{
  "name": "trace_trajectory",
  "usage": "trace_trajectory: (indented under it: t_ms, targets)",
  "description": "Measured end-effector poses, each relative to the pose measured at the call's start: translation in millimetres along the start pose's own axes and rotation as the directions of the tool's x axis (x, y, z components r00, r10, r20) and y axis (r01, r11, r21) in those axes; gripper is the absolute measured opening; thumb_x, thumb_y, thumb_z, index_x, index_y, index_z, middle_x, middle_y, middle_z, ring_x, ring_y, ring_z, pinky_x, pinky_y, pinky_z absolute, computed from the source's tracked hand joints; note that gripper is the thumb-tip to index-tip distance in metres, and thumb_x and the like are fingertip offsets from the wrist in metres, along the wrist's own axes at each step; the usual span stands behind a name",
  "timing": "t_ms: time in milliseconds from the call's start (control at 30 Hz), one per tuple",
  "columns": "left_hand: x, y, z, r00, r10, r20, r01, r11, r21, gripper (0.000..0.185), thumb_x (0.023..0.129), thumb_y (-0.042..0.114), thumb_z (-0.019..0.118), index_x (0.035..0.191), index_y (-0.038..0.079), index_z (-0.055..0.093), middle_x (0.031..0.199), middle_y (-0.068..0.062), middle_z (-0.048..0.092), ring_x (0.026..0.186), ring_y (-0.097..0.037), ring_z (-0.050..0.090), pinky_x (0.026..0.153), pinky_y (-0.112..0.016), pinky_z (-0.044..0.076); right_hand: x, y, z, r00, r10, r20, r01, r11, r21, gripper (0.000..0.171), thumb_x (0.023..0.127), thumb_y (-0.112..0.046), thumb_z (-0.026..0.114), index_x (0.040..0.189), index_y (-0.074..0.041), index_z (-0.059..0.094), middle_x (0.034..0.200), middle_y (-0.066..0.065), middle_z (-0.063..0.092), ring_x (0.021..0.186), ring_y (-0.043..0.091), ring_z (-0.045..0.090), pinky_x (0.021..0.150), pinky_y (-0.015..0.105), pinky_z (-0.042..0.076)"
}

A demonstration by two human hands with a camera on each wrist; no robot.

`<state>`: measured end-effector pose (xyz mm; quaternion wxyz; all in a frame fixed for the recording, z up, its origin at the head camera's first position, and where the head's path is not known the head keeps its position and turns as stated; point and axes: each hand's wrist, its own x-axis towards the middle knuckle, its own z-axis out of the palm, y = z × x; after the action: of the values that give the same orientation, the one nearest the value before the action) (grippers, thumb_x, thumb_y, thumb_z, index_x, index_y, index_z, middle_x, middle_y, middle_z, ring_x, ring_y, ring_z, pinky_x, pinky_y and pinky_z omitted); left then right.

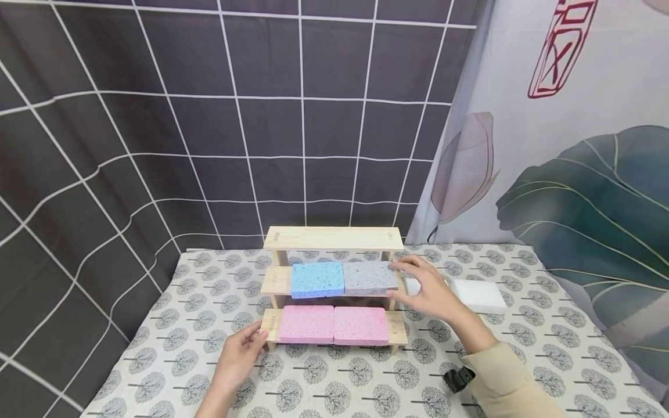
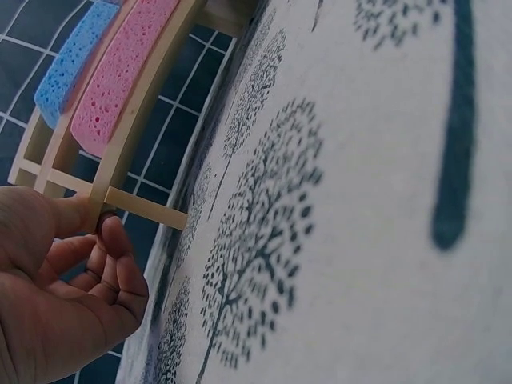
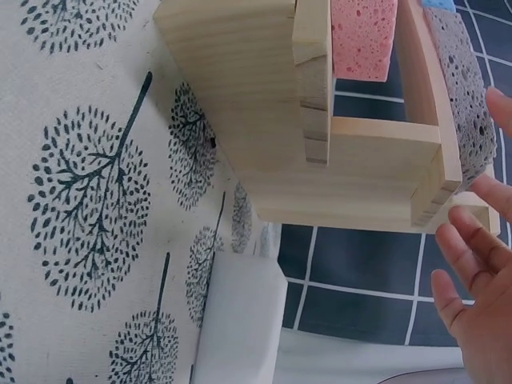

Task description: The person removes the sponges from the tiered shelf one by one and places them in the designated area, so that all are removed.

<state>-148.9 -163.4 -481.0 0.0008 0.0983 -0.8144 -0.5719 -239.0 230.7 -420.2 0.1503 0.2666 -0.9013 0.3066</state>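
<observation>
A three-tier wooden rack stands on the table. Thumb and fingers of my left hand pinch the left end of its lowest tier, as the left wrist view also shows. Two pink sponges lie side by side on that tier. On the middle tier a blue sponge sits against a speckled grey sponge. My right hand holds the grey sponge by its right end, thumb at the front corner and fingers at the back one. In the right wrist view its other fingers extend loosely below the sponge.
A white block lies on the table right of the rack, partly behind the right wrist, with another white piece by the rack. A tree-print cloth covers the table. A dark grid curtain hangs behind; a floral curtain hangs right.
</observation>
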Motion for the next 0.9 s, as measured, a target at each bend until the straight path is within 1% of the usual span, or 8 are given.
trace_trajectory:
  t_ms: [200, 300, 500, 667, 800, 900]
  targets:
    - [-0.2, 0.5, -0.4, 1.000, 0.001, -0.001, -0.001, 1.000, 0.000, 0.047, 0.100, 0.012, 0.061, 0.139, -0.013, 0.050, 0.092, -0.010, 0.064, 0.078, -0.020, 0.063, 0.063, -0.023, 0.054, -0.2, 1.2, 1.5, 1.000, -0.019, -0.025, 0.020, 1.000, 0.021, 0.055, 0.073, -0.035, 0.090, 0.119, -0.013, 0.069, 0.127, 0.012, 0.058, 0.118, 0.037, 0.056, 0.098, 0.067, 0.044]
    - [-0.1, 0.2, -0.6, 1.000, -0.012, 0.001, 0.012, 1.000, 0.000, 0.047, 0.101, 0.012, 0.061, 0.139, -0.012, 0.051, 0.092, -0.010, 0.064, 0.078, -0.020, 0.062, 0.063, -0.023, 0.054, 0.0, 1.5, 2.6, 0.999, -0.024, -0.030, 0.025, 0.999, 0.021, 0.053, 0.072, -0.034, 0.091, 0.116, -0.015, 0.069, 0.127, 0.012, 0.057, 0.119, 0.037, 0.055, 0.099, 0.068, 0.043]
    - [0.6, -0.9, 0.0, 1.000, -0.016, 0.006, 0.016, 1.000, 0.001, 0.048, 0.101, 0.016, 0.061, 0.139, -0.013, 0.050, 0.092, -0.009, 0.063, 0.079, -0.019, 0.062, 0.062, -0.023, 0.053, 2.0, 2.9, 5.8, 0.998, -0.044, -0.051, 0.046, 0.998, 0.040, 0.045, 0.072, -0.025, 0.091, 0.110, -0.014, 0.068, 0.124, 0.010, 0.059, 0.118, 0.039, 0.055, 0.100, 0.069, 0.041]
    - [0.5, -1.0, 0.1, 1.000, -0.022, 0.008, 0.022, 1.000, 0.000, 0.050, 0.101, 0.017, 0.061, 0.140, -0.012, 0.050, 0.093, -0.009, 0.063, 0.079, -0.019, 0.062, 0.062, -0.023, 0.053, 0.9, 4.5, 5.7, 0.998, -0.038, -0.046, 0.041, 0.996, 0.080, 0.039, 0.073, -0.025, 0.091, 0.104, -0.019, 0.068, 0.124, 0.010, 0.061, 0.119, 0.039, 0.056, 0.100, 0.071, 0.040]
    - [-0.4, -1.3, -0.1, 1.000, -0.028, 0.008, 0.028, 1.000, -0.002, 0.048, 0.101, 0.015, 0.061, 0.140, -0.012, 0.050, 0.093, -0.010, 0.064, 0.078, -0.019, 0.062, 0.063, -0.023, 0.054, -0.9, 4.7, 3.6, 0.999, -0.030, -0.033, 0.033, 0.995, 0.091, 0.038, 0.073, -0.027, 0.091, 0.102, -0.022, 0.068, 0.128, 0.012, 0.061, 0.122, 0.040, 0.055, 0.100, 0.072, 0.039]
    - [0.0, -1.7, 0.0, 1.000, -0.028, 0.005, 0.028, 1.000, -0.008, 0.047, 0.101, 0.013, 0.061, 0.139, -0.011, 0.051, 0.093, -0.010, 0.064, 0.078, -0.019, 0.062, 0.063, -0.023, 0.054, -0.9, 4.5, 3.0, 1.000, -0.019, -0.022, 0.021, 0.996, 0.083, 0.043, 0.073, -0.030, 0.091, 0.107, -0.020, 0.067, 0.128, 0.011, 0.061, 0.123, 0.038, 0.055, 0.102, 0.069, 0.040]
